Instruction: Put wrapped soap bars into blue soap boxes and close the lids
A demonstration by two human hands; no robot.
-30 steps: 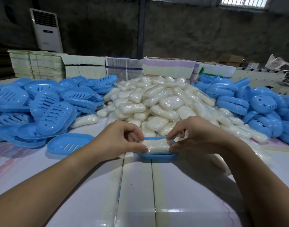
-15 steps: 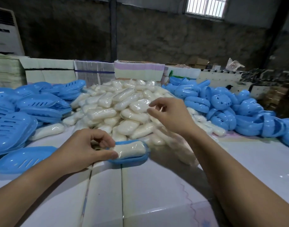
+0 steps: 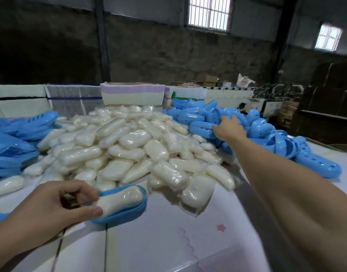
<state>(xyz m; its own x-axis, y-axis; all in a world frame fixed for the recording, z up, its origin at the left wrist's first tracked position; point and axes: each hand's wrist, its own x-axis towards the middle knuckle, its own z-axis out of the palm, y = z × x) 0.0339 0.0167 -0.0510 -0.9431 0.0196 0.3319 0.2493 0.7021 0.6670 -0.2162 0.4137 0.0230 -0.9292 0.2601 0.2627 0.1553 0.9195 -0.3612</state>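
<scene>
While one wrapped soap bar [image 3: 119, 199] sits in open box base [image 3: 125, 212] on bench [image 3: 168, 242], pinched by left hand [image 3: 50, 209]; right hand [image 3: 228, 128] spread on lids pile [image 3: 267, 134]. No lid yet; heap of bars [image 3: 129, 146] unboxed.

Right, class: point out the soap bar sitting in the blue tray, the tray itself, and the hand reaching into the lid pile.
wrapped soap bar [image 3: 120, 199], head view, middle of its top face.
blue tray [image 3: 129, 213], head view, its near rim.
right hand [image 3: 228, 129], head view, back of the hand, at the pile of blue lids [image 3: 267, 132].
</scene>
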